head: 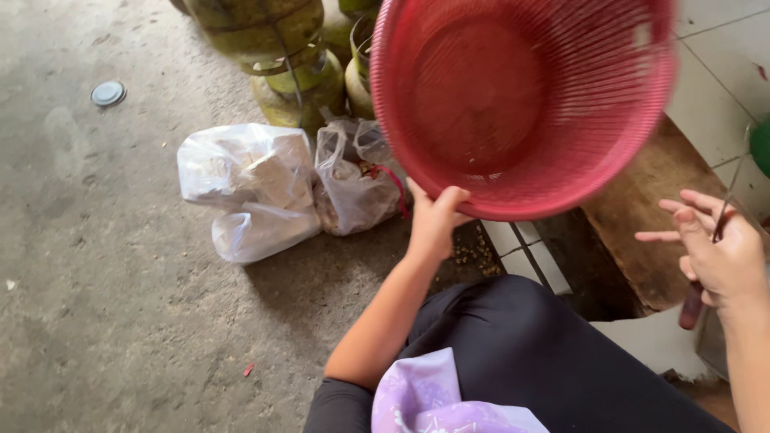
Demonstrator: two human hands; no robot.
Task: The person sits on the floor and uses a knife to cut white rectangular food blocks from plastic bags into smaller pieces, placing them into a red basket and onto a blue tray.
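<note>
**A:** From the head camera, what do the hands have?

**B:** The left hand point(433, 220) is clamped on the near rim of a red plastic basket point(521, 104), which it holds tilted up off the floor so its empty inside faces the camera. The basket fills the far right of the scene and looks blurred. The right hand point(722, 252) is at the near right, well apart from the basket, fingers closed around a thin knife point(726, 200) whose blade points up and away and whose dark handle shows below the palm.

**A:** What lies around it?

**B:** On the concrete floor point(104, 321), left of the basket, sit two clear plastic bags: a bigger one point(249, 188) with pale contents and a smaller one point(353, 180) just beside it, touching. Behind them, far, stand green coconuts point(281, 56), partly hidden by the basket's rim. A small round lid point(108, 93) lies alone at the far left.

**A:** Anything under the basket?

**B:** A wooden board point(642, 208) and pale tiles point(722, 72) to the right. The person's dark-clothed knee point(521, 345) and a lilac cloth point(433, 397) take up the near edge.
</note>
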